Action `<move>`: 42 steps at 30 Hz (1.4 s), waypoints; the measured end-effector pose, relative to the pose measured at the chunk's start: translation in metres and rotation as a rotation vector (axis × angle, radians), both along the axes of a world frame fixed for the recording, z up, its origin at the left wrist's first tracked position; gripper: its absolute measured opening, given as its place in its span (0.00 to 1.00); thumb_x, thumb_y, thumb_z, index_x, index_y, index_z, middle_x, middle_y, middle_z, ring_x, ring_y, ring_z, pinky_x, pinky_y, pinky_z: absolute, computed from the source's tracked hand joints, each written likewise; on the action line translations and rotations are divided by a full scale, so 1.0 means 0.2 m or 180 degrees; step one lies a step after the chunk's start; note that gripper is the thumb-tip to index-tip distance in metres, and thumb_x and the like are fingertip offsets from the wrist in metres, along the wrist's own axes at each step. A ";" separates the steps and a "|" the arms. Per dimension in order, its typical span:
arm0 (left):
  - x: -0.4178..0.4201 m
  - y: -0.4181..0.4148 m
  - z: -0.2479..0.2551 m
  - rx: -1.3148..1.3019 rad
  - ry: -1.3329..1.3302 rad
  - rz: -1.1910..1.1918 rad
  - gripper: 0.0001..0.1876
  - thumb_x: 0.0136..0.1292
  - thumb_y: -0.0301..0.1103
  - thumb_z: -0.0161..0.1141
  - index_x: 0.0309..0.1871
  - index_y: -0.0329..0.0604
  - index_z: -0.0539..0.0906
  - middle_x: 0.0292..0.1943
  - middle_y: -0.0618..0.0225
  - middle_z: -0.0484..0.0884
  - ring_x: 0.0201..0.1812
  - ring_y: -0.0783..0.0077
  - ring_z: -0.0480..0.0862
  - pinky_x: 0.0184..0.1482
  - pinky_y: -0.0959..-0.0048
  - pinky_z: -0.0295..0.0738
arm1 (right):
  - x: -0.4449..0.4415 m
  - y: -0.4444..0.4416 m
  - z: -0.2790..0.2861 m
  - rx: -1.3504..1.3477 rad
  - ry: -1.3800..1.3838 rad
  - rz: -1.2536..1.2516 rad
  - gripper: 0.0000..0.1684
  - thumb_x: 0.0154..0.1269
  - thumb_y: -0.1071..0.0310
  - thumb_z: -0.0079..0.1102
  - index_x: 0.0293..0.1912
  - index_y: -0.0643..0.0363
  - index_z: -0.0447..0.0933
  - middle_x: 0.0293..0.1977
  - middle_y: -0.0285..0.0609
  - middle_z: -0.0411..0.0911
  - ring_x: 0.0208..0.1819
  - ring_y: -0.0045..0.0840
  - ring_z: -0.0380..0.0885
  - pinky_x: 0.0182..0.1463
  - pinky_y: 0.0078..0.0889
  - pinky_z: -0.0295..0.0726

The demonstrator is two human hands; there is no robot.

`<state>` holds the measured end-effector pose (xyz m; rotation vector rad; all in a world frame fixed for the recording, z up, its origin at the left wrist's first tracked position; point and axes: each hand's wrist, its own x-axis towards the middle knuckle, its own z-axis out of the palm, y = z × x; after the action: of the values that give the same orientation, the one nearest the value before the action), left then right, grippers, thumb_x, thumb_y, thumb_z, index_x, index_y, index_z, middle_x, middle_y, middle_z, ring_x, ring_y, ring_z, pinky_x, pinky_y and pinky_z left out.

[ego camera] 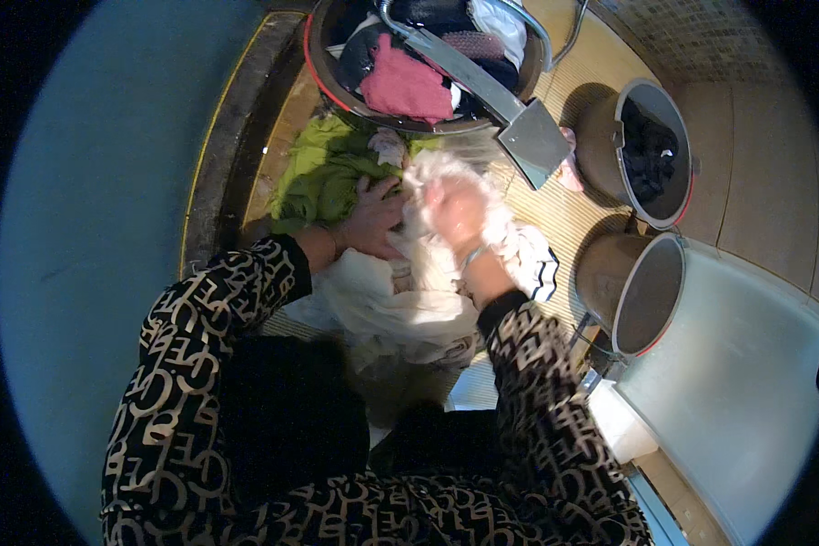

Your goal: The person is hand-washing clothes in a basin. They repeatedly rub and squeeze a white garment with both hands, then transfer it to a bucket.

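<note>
My left hand (374,220) lies spread on the laundry, its fingers apart, between green cloth (324,174) and white cloth. Its fingertips beside the white cloth are partly hidden. My right hand (458,210) is curled and blurred, shut on a bunched white cloth (426,170) that looks wet. More white fabric (396,300) lies heaped below both hands, towards me. To the right of my right wrist is a white piece with dark stripes at its edge (544,273). A small pale pink cloth (387,145) rests on the green one.
A large basin (334,95) of dark, pink and white clothes stands beyond my hands. Over its rim reaches a flat metal spout (536,140). At right are a bucket (597,150) with dark cloth and another bucket (604,286). A dark raised edge (222,136) runs along the left.
</note>
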<state>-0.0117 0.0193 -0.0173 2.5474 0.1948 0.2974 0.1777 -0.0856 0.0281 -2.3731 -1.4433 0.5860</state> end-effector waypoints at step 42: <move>0.01 0.02 0.04 0.0370 -0.0005 -0.0073 0.50 0.38 0.75 0.62 0.63 0.52 0.75 0.67 0.60 0.68 0.67 0.46 0.61 0.61 0.36 0.43 | -0.05 0.11 0.11 0.1809 0.0104 -0.0167 0.30 0.62 0.56 0.62 0.59 0.61 0.71 0.55 0.54 0.74 0.60 0.47 0.69 0.65 0.44 0.64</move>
<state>-0.0090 0.0234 -0.0090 2.6622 0.1514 0.3101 0.1670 -0.0630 0.0503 -1.9327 -1.3106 0.1634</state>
